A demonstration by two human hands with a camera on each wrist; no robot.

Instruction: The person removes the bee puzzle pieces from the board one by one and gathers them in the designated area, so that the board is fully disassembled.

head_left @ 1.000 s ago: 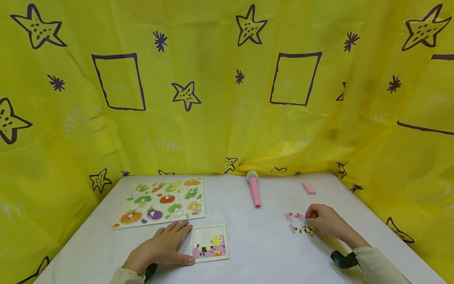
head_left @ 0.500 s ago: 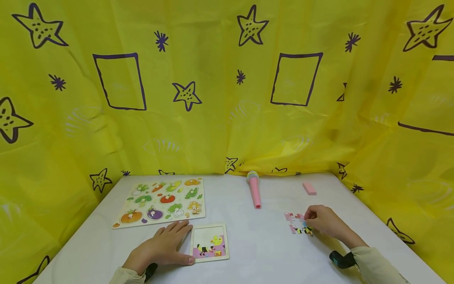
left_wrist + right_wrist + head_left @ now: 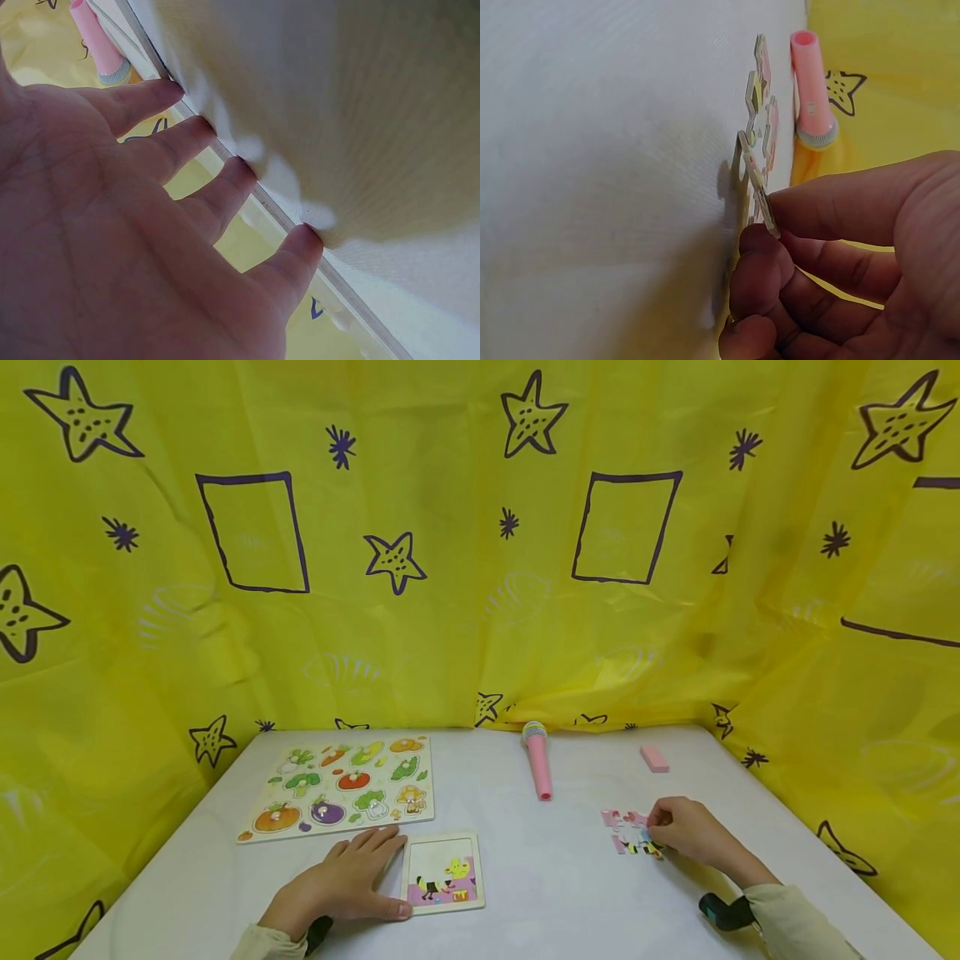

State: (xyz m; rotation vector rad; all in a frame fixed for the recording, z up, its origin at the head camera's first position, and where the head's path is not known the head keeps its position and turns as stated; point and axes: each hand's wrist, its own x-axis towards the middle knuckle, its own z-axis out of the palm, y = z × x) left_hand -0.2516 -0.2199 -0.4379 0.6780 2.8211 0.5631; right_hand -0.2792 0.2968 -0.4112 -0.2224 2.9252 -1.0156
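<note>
My left hand (image 3: 341,881) lies palm down beside a small wooden puzzle tray (image 3: 450,907), its thumb against the tray's lower left corner. The fingertips reach the lower edge of a vegetable peg puzzle board (image 3: 386,786). In the left wrist view these fingers (image 3: 225,184) are nearly straight and spread. The tray holds several fitted pieces with a yellow and black picture; its upper part is bare. On the right, my right hand (image 3: 697,833) pinches a thin jigsaw piece (image 3: 756,176) between thumb and fingers, tilted over a cluster of loose jigsaw pieces (image 3: 611,817).
A pink toy microphone (image 3: 538,764) lies toward the back middle of the white table (image 3: 555,877). Behind the right hand is a pink block (image 3: 654,757). A yellow curtain (image 3: 450,635) with drawn stars encloses the back and sides.
My right hand has shifted slightly toward me and stays at the loose pieces. My left hand, the tray and the board have stayed in place.
</note>
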